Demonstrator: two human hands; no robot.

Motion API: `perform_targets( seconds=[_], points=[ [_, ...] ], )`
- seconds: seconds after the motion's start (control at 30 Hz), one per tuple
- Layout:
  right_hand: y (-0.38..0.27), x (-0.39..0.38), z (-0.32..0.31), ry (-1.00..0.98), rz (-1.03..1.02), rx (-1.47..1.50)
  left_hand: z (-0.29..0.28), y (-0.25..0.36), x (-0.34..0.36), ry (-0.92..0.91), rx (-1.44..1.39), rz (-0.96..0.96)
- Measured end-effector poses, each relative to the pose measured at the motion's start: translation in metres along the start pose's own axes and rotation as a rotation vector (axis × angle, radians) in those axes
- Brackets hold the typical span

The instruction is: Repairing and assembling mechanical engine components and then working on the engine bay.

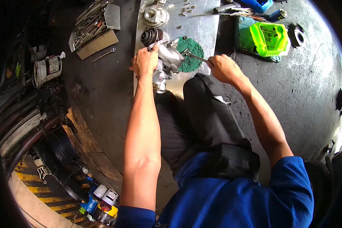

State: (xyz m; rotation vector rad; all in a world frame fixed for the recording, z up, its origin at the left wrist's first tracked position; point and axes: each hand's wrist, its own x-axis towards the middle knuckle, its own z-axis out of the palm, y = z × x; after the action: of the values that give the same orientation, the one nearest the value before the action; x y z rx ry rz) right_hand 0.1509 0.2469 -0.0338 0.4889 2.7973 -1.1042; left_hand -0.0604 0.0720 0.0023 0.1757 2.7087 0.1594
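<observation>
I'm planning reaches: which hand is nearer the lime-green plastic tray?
Right: the right hand lies left of the tray; the left hand, on a silver metal housing, is farther left.

from far off, i see my left arm (142, 129) reach almost straight up. my left hand (144, 62) shows me its back, and some of its fingers are hidden. my right arm (268, 114) leans up and to the left. my right hand (226, 68) is curled in tight. both hands sit apart, nearly level.
</observation>
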Motion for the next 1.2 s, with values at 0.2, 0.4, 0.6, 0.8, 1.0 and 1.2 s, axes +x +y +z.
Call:
perform_targets(
  seconds=[0.2,0.4,0.6,0.8,1.0,1.2],
  points=[
    [-0.056,0.044,-0.04,-0.206,0.069,-0.128,0.003,0.002,-0.016,0.029,-0.037,-0.004],
    [-0.087,0.096,-0.054,-0.312,-0.003,-0.238,0.005,0.002,-0.024,0.052,0.0,-0.04],
    [-0.061,0.067,-0.032,-0.145,-0.18,-0.294,0.001,-0.002,-0.008,0.051,-0.016,-0.013],
    [0.035,-0.038,0.064,-0.099,0.131,0.042,-0.005,-0.006,0.028,-0.053,0.058,-0.002],
    [0.105,-0.029,0.129,0.22,0.248,0.262,0.001,-0.007,0.027,-0.029,0.09,0.055],
    [0.089,-0.02,0.127,0.283,0.177,0.079,0.0,-0.003,0.015,-0.047,0.07,0.018]
  ],
)
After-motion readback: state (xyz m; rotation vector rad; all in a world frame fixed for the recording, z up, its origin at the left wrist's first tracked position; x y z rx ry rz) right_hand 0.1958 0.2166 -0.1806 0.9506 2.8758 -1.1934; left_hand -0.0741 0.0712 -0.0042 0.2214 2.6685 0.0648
